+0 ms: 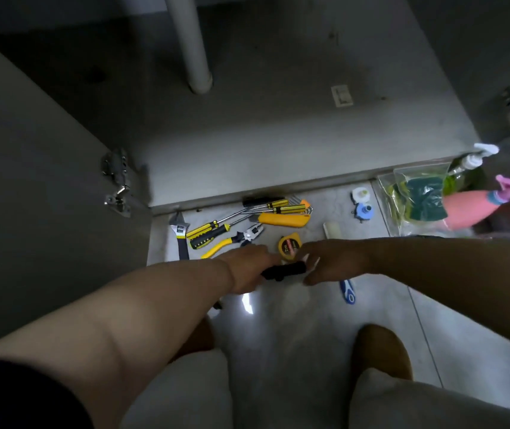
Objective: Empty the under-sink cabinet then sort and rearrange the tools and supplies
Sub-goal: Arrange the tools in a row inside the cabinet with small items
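Note:
The under-sink cabinet (278,125) stands open with a bare floor. On the tiles in front of it lie yellow-and-black screwdrivers (213,232), pliers (235,241), an adjustable wrench (181,233), a yellow utility knife (281,219) and a yellow tape measure (287,246). My left hand (247,267) grips a short black tool (284,270) just above the floor, near the tape measure. My right hand (331,261) meets it from the right, with finger and thumb pinching the tool's right end.
A white drain pipe (195,57) comes down at the cabinet's back. The left door (46,196) hangs open on its hinge (117,181). A bag of sponges (417,196), a pink spray bottle (470,209), a pump bottle (464,164), small rolls (362,202) and a blue-handled item (348,291) lie right. My knees are below.

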The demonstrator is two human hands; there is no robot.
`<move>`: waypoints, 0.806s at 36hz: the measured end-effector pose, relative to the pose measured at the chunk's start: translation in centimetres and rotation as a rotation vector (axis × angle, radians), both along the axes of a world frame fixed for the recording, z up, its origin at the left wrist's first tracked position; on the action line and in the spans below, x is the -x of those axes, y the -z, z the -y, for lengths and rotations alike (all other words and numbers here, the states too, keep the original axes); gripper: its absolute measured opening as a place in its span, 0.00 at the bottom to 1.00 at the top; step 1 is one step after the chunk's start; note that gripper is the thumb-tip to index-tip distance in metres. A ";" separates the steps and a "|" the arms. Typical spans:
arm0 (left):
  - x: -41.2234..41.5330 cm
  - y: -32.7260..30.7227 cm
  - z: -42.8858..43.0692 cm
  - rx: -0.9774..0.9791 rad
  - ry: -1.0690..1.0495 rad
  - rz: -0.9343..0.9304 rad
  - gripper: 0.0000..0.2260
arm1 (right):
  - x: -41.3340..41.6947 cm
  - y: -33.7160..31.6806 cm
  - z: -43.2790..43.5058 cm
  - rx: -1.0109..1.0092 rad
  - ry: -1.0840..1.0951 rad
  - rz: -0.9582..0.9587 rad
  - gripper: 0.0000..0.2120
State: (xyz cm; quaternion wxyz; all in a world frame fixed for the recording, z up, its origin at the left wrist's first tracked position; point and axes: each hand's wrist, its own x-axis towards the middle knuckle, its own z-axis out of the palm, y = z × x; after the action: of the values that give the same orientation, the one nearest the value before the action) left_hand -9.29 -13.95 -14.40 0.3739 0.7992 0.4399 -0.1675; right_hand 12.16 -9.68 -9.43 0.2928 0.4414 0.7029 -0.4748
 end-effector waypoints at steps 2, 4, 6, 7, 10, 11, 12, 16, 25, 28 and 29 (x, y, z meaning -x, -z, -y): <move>-0.8 -1.3 -0.2 0.019 -0.035 0.072 0.16 | 1.2 -1.2 0.2 0.059 0.062 -0.064 0.22; -1.5 -2.3 -0.2 0.022 -0.065 0.147 0.12 | 2.2 -2.0 0.4 0.117 0.130 -0.091 0.18; -1.7 -3.1 -0.1 -0.024 -0.105 0.152 0.09 | 2.8 -2.4 0.4 0.118 0.171 -0.085 0.18; -1.7 -3.4 -0.1 -0.045 -0.127 0.149 0.09 | 3.0 -2.4 0.4 0.114 0.184 -0.087 0.18; -0.8 -3.9 -0.3 -0.091 -0.200 0.140 0.10 | 3.4 -2.2 0.4 0.094 0.139 -0.068 0.17; -0.1 -3.8 -0.4 -0.105 -0.231 0.114 0.10 | 3.4 -2.0 0.4 0.094 0.133 -0.052 0.17; 0.7 -3.6 -0.5 -0.109 -0.255 0.070 0.10 | 3.2 -1.8 0.5 0.104 0.145 -0.037 0.16; 4.6 -0.7 -0.2 -0.084 -0.396 -0.247 0.19 | 1.5 -0.6 0.3 0.150 0.182 0.002 0.14; 10.3 5.5 0.8 0.087 -0.946 -0.473 0.37 | 0.6 2.8 0.9 0.344 0.141 0.160 0.14; 10.0 6.7 0.6 0.073 -0.907 -0.485 0.36 | 1.1 4.3 1.7 0.274 0.054 0.156 0.14; 9.7 6.9 0.6 0.057 -0.885 -0.501 0.35 | 1.2 4.5 2.0 0.214 -0.013 0.148 0.15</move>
State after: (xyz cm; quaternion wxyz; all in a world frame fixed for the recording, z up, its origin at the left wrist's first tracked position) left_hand -18.95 -14.58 -21.28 0.3136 0.4610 0.8077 -0.1916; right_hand 11.00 -11.68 -13.97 0.3921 0.4370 0.6276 -0.5113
